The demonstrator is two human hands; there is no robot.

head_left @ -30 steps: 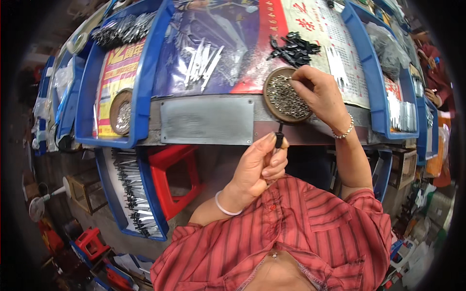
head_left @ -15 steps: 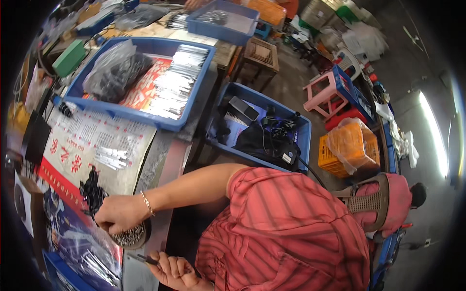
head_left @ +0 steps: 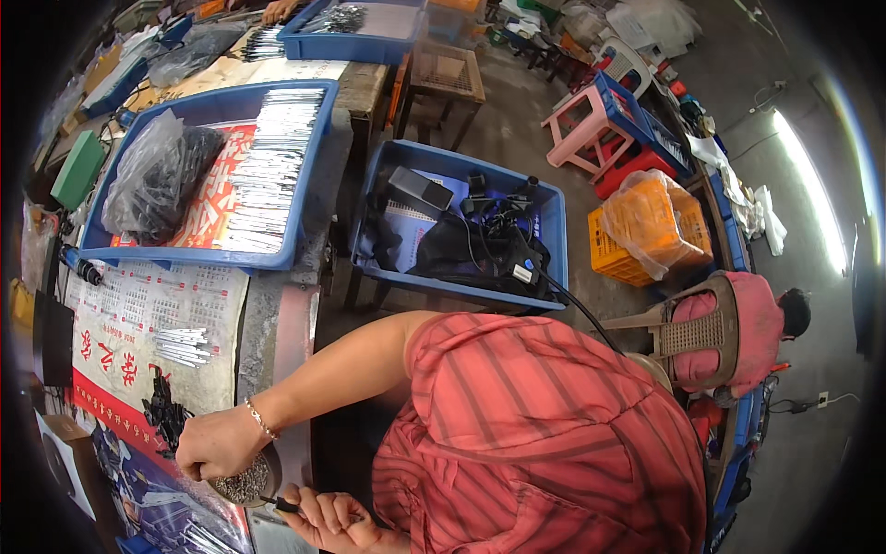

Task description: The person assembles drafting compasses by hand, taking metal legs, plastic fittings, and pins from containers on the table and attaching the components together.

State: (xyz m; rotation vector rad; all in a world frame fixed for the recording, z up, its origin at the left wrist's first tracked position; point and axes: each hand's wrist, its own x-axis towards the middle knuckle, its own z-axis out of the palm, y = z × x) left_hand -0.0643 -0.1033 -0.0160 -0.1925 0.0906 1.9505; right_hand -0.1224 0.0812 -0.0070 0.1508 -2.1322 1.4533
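Loose black parts (head_left: 166, 415) lie piled at the left, apparently still unworked. Beside them, your right hand (head_left: 220, 443) bends over the round bowl (head_left: 274, 473); its fingertips are hidden, so whether they grasp any small metal pieces (head_left: 242, 487) remaining there cannot be told. The slim black part (head_left: 285, 505), seemingly unfinished, is just beside the bowl, gripped by your left hand (head_left: 329, 520).
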